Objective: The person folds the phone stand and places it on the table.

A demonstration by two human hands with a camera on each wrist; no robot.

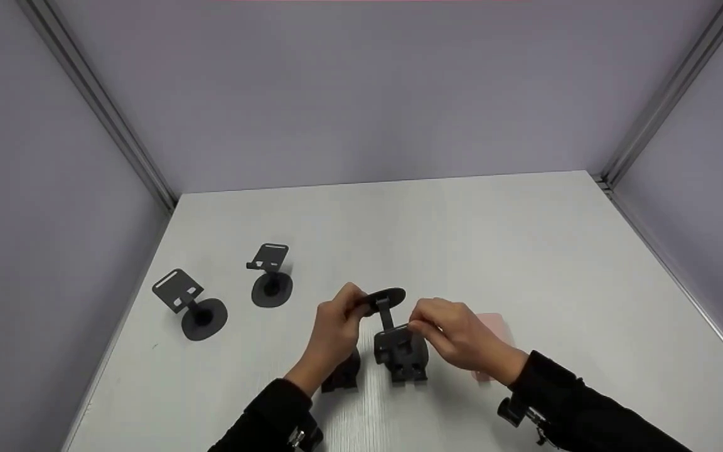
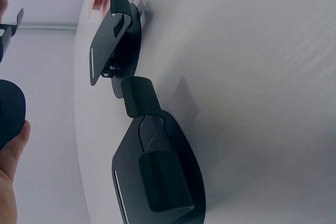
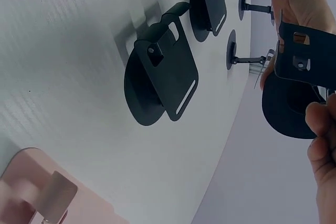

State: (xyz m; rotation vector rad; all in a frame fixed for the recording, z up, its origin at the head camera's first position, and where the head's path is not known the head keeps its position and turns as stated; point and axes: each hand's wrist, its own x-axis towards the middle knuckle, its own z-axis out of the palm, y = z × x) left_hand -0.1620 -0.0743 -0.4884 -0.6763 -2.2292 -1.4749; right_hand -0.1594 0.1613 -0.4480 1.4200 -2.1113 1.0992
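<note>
My left hand (image 1: pixel 335 323) pinches the round base of a black phone stand (image 1: pixel 385 311), raised above the table with its base uppermost. The right hand (image 1: pixel 455 333) pinches the edge of that stand's slotted plate (image 3: pixel 307 56). In the right wrist view, the plate and base stand apart on their hinged arm. Below the hands sit two folded black phone stands: one (image 1: pixel 408 364) under the held stand, the other (image 1: pixel 342 373) partly hidden by my left wrist. Both show their hooked lips in the left wrist view.
Two unfolded black phone stands, one at the far left (image 1: pixel 177 290) and one further back (image 1: pixel 270 257), rest on the white table (image 1: pixel 462 232). A pink stand (image 1: pixel 493 326) lies partly behind my right hand. Pale walls (image 1: pixel 361 94) enclose the table's back and sides.
</note>
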